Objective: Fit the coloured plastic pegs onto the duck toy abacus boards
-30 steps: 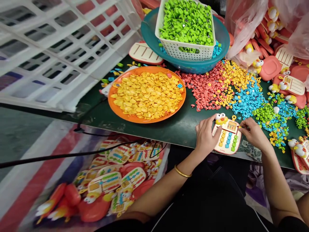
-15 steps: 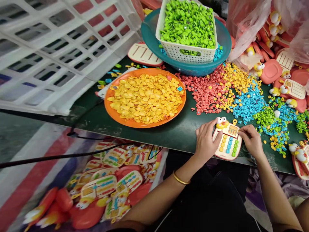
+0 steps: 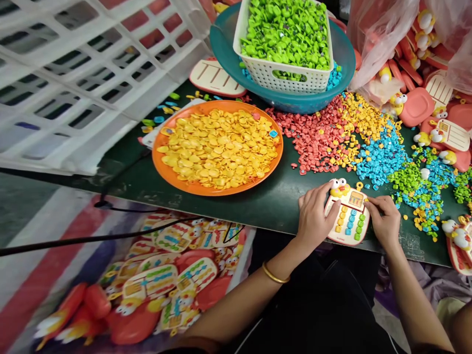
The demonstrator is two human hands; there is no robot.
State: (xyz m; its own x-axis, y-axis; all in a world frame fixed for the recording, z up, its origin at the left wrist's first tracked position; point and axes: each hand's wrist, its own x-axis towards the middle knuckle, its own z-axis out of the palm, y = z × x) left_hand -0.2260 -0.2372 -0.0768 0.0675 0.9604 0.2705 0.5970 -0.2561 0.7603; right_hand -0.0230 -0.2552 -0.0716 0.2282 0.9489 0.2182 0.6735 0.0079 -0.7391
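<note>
A cream toy board with a red rim lies at the table's front edge, with yellow, blue and green pieces in columns. A yellow duck face with bulging white eyes tops it. My left hand is closed on the board's left side, thumb over its front. At the upper right side of the board, my right hand pinches a small yellow piece, mostly hidden by the fingertips. A yellow ring stands out from the board's top edge.
An orange plate holds yellow pieces. Behind it, a white basket of green pieces sits in a teal basin. Loose coloured pieces are heaped beyond my hands. A white crate stands left; finished-looking boards lie below.
The view has shifted slightly. My left hand still grips the board, and my right hand stays at its upper right side with only a slight change of finger pose.
</note>
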